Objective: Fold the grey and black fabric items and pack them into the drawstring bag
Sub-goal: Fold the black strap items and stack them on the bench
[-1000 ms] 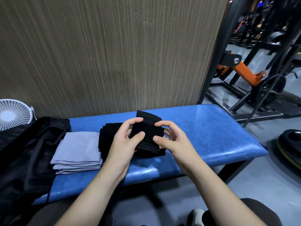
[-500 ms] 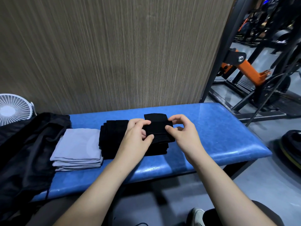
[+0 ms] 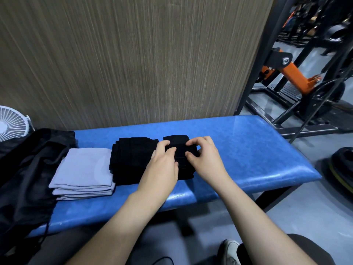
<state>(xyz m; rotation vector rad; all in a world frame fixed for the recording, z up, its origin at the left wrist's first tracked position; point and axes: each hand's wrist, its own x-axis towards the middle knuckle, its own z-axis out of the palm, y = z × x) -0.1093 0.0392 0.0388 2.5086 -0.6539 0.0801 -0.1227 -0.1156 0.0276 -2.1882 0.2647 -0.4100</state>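
I see my left hand (image 3: 162, 165) and right hand (image 3: 205, 159) both pinching a folded black fabric piece (image 3: 178, 148) with curled fingers. The black fabric stack (image 3: 131, 159) lies just left of them, grey fabric stack (image 3: 84, 171) beyond, drawstring bag (image 3: 24, 169) farthest left.

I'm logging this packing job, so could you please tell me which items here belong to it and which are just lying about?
Job: folded black piece under left hand and right hand; black stack; grey stack; black drawstring bag.
Lying about: white fan; weight plate; orange gym machine.
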